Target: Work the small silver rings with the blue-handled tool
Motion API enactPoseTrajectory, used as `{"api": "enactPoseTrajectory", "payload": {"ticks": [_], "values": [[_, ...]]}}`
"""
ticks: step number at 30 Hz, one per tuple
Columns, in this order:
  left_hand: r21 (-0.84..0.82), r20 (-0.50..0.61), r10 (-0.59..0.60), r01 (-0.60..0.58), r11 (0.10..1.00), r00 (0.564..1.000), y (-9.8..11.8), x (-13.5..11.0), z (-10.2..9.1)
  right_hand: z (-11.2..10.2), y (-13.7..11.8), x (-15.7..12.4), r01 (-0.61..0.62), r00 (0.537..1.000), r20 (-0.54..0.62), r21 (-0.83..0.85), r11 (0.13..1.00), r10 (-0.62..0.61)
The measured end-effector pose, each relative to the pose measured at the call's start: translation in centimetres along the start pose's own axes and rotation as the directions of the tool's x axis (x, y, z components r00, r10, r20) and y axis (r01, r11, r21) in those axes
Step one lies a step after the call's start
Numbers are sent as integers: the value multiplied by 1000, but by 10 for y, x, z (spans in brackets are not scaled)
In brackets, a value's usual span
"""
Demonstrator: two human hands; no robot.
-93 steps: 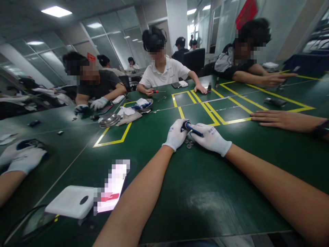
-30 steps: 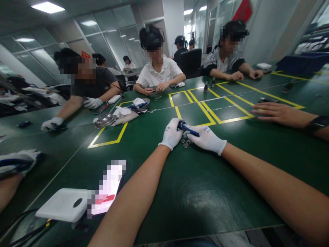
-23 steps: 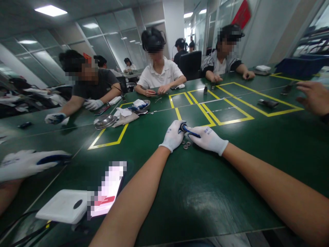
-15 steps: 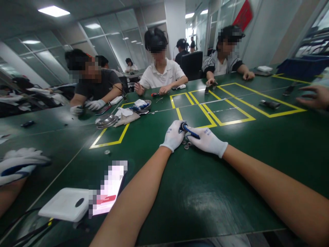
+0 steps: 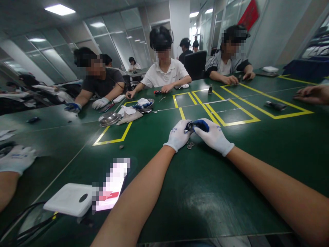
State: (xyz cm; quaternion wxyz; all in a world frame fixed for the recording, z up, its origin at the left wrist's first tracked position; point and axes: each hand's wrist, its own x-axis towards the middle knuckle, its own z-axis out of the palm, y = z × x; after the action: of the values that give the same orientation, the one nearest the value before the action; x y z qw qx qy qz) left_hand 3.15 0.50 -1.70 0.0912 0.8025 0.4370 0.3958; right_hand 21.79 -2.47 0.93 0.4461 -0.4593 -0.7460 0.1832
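Note:
Both my hands wear white gloves and meet over the green table [image 5: 205, 192]. My left hand [image 5: 178, 135] is closed round a small dark metal part [image 5: 189, 126]. My right hand [image 5: 212, 136] is closed on a blue-handled screwdriver [image 5: 201, 125], whose tip points at that part. Several small metal washers [image 5: 190, 145] lie on the table just under my hands.
A white box [image 5: 67, 204] and a phone [image 5: 111, 187] lie near my left forearm, with black cables at the table's corner. Metal dishes [image 5: 110, 119] and cloths sit further off. Yellow tape lines [image 5: 221, 113] mark squares. Several other people work round the table; a gloved hand [image 5: 15, 159] rests at far left.
My right hand has tilted the screwdriver, so its blue handle now shows end-on above my fingers. The person's hand at the right has drawn back. A washer now lies near the yellow line.

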Motion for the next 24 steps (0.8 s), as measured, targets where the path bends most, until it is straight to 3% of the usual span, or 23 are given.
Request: {"api": "enactPoseTrajectory", "payload": {"ticks": [2,7,12,16,19,21,24], "values": [[19,20,-10,10,1000,1000,4,0,0,3,2,0,-18,1000,2,18,1000,18],[78,91,-12,5,997,996,16,0,1,10,11,-1,-65,989,138,33,997,60],[163,175,-23,-6,987,984,22,1,0,10,18,2,-109,987,117,-20,994,110],[296,217,-98,30,955,971,30,6,-7,9,21,5,-145,984,101,-35,989,148],[421,248,-156,39,906,956,41,12,-22,8,19,5,-172,981,80,-77,982,178],[498,327,-203,15,867,923,43,18,-39,6,18,5,-183,980,66,-100,978,190],[600,429,-297,-23,800,853,26,25,-78,3,18,5,-183,980,60,-106,977,190]]}}
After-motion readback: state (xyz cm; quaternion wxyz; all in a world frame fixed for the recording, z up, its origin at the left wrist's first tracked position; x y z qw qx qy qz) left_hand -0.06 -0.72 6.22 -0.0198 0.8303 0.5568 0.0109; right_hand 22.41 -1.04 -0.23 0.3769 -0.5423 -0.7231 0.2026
